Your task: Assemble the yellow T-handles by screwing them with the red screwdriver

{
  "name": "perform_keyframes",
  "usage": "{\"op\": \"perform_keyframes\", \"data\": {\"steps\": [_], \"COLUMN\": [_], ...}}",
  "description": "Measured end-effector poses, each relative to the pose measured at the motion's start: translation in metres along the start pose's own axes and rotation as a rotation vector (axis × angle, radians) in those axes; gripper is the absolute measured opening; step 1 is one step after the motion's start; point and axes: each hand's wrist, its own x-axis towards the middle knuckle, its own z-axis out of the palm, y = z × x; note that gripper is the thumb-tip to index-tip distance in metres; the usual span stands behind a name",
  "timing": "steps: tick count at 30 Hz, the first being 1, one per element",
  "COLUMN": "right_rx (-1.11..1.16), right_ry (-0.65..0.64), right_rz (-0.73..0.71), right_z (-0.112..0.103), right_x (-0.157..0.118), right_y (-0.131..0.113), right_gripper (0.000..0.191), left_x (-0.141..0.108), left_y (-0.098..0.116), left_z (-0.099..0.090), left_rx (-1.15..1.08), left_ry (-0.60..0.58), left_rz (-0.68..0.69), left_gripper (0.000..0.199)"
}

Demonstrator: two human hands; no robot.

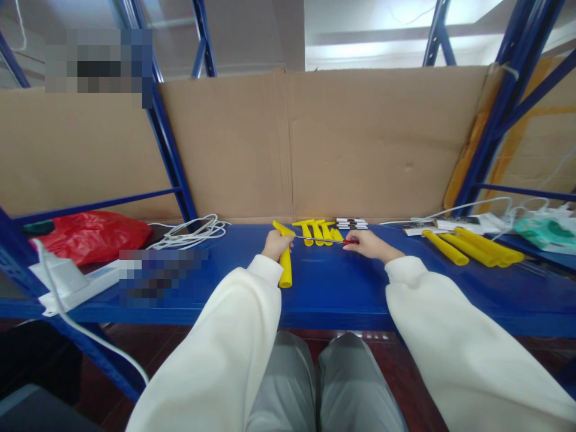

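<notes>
T-piece point(285, 273), yellow: in the left hand point(276, 245), over the front half of the blue shelf point(333, 291), left of centre. Stem points down toward the near edge, crossbar shows above the fist. Can't tell if the stem's lower end touches the shelf.

Left fingers: closed round the T-piece just below the crossbar. Right hand point(369, 245): fingers curled closed on the red handle of a screwdriver point(317, 240). Its thin metal shaft runs roughly level across to the left hand. Tip is at or by the left fingers; too small to tell whether it's seated in the T-piece.

Behind the shaft: a row of yellow T-shapes point(317, 233), partly overlapped by it. Beside them, to the right, a small stack of white-and-dark strips point(351, 224), close to the cardboard point(360, 144) backing.

Right side of shelf: several yellow tubes point(463, 247) lying side by side at a slant, flat white packs point(454, 225) behind them, green-and-white packet point(546, 229) at far right.

Left side: coiled white cable point(198, 233), red bag point(96, 237), white power strip point(85, 288) near the front edge. Blurred patch next to the strip, contents unreadable.
</notes>
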Motion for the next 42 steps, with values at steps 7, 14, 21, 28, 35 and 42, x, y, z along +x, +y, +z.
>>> {"op": "perform_keyframes", "data": {"steps": [7,14,21,28,35,42], "right_rx": [-0.023,-0.035,-0.066,-0.203,-0.393,-0.521], "right_ry": [0.036,0.033,0.028,0.042,0.063,0.131], "right_rz": [0.015,0.036,0.029,0.057,0.085,0.056], "right_z": [0.0,0.001,0.001,-0.004,-0.011,-0.012], "right_x": [0.001,0.001,0.001,-0.001,-0.006,-0.009], "right_y": [0.002,0.003,0.003,-0.006,-0.02,-0.028], "right_gripper": [0.015,0.016,0.013,0.008,0.003,0.008], "left_x": [0.002,0.001,0.001,0.007,0.007,0.008], "left_y": [-0.001,0.0,0.0,-0.005,-0.007,-0.01], "left_z": [0.002,0.002,0.002,0.001,0.002,0.005], "left_rx": [0.049,0.11,0.223,0.289,0.239,0.248], "left_ry": [0.034,0.037,-0.003,-0.036,-0.104,-0.165], "left_rz": [0.028,0.047,0.07,0.141,0.177,0.215], "left_gripper": [0.028,0.033,0.032,0.028,0.016,0.01]}}
